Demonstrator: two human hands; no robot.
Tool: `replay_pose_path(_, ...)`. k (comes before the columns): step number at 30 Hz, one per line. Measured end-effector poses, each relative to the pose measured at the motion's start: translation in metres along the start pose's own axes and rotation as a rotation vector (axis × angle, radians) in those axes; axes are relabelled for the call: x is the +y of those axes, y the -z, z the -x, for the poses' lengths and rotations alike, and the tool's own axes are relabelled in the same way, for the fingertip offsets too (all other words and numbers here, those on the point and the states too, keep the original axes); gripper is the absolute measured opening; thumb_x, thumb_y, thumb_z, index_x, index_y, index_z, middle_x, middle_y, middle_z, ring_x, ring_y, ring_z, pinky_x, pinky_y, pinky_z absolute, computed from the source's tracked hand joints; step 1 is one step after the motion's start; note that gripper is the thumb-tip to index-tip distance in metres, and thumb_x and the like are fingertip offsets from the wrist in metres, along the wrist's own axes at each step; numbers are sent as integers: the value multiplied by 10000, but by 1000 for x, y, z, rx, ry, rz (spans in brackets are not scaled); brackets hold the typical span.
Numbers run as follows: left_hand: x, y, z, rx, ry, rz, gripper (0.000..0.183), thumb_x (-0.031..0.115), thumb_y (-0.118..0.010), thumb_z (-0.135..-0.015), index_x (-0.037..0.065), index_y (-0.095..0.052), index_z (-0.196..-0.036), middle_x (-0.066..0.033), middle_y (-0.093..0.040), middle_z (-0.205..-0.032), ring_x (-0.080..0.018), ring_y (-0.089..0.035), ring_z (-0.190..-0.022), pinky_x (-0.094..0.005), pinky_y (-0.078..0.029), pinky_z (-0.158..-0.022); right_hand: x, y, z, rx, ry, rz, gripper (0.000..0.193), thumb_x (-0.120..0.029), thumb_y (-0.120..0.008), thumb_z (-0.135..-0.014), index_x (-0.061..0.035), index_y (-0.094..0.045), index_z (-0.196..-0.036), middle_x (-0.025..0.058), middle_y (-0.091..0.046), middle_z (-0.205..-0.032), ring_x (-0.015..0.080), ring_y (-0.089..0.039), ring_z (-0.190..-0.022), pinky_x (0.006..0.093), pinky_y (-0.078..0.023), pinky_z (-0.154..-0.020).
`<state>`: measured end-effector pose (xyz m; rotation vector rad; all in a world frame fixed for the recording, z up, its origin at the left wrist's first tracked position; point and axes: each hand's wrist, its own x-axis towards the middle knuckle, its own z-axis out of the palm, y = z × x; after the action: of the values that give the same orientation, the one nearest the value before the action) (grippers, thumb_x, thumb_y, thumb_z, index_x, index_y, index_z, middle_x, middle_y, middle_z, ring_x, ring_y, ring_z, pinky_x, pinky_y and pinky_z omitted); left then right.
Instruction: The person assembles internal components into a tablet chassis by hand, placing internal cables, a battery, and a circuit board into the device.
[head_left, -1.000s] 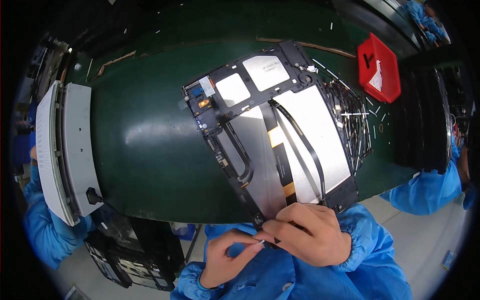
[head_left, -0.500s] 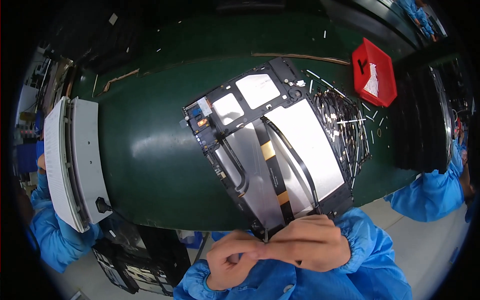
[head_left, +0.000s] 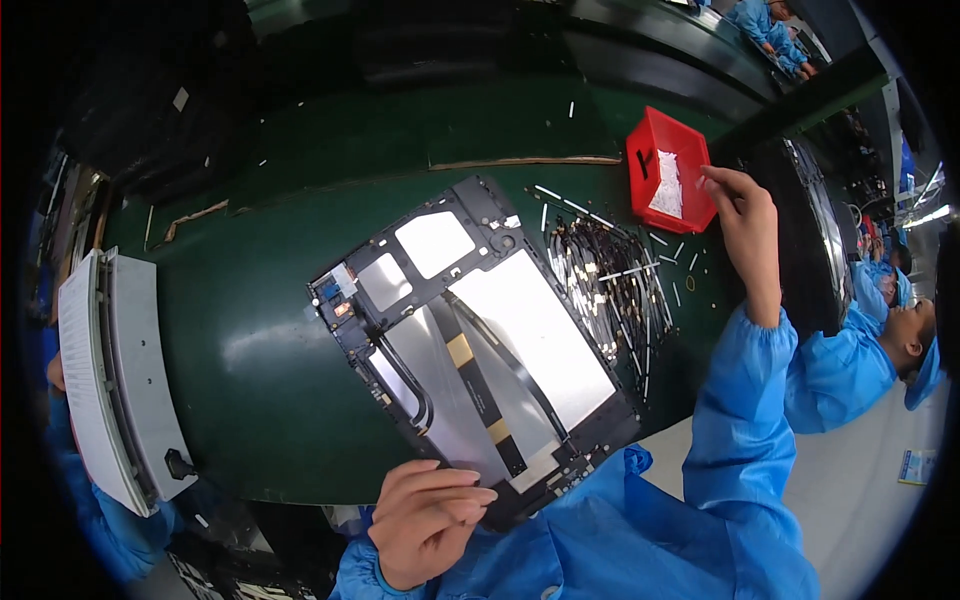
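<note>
A tablet-like device chassis (head_left: 560,330) lies tilted on the green table, showing silvery panels, a black frame and circuit boards. Dark flat ribbon cables (head_left: 475,390) run across its middle toward the near edge. My left hand (head_left: 430,515) is at the chassis's near left edge, its fingers loosely bent and slightly apart; the thumb is mostly hidden. My right hand (head_left: 745,225) reaches to the rim of a red plastic bin (head_left: 645,135). Between its thumb and forefinger is a small pale film piece (head_left: 701,178). White scraps (head_left: 667,185) lie inside the bin.
A heap of dark cable strips (head_left: 605,285) lies right of the chassis, with white slivers scattered around. A pale box-like unit with papers (head_left: 130,370) stands at the left. Dark stacked parts (head_left: 800,220) stand beyond my right hand. Co-workers (head_left: 850,370) in blue sit nearby.
My hands, together at the chassis's near edge before, have separated. The right has moved far right to the red bin with a pale piece; the left stays near the edge. The view has shifted.
</note>
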<state>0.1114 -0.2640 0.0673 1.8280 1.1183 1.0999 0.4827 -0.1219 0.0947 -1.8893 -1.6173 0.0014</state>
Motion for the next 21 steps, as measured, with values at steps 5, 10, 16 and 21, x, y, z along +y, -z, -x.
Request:
replay_pose_path(5,0,12,-13,4,99,16,141,72,-759,-676,121,-666,-770,-20,-696,-937,-205,-618,-1014,-401,-395,-949,-92,9,56,-262,68,-242,260,-63,-638,-798,4,-650,-1049,78,-536,-894,178,-539,-766,270,-455,-662)
replay_pose_path(10,-21,13,-32,-14,27,-36,177,135,-778,-661,138,-688,-813,-24,-691,-963,-213,-611,-1023,-412,-343,-993,-149,7,135,-681,359,-590,220,-42,-702,-727,-60,-696,-946,68,-583,-797,174,-584,-743,274,-483,-583)
replay_pose_path(16,-28,13,-29,23,-16,31,182,124,-778,-676,130,-701,-840,-2,-696,-910,-181,-622,-974,-396,-321,-988,-153,-25,157,-551,574,-537,244,-95,-647,-648,-28,-670,-881,66,-582,-861,195,-567,-793,297,-478,-685)
replay_pose_path(21,-32,11,-28,44,5,55,162,105,-773,-682,128,-705,-827,1,-699,-875,-175,-625,-953,-389,-315,-984,-150,-26,157,-539,632,-452,256,-119,-639,-644,-33,-668,-884,45,-567,-883,184,-546,-794,297,-467,-692)
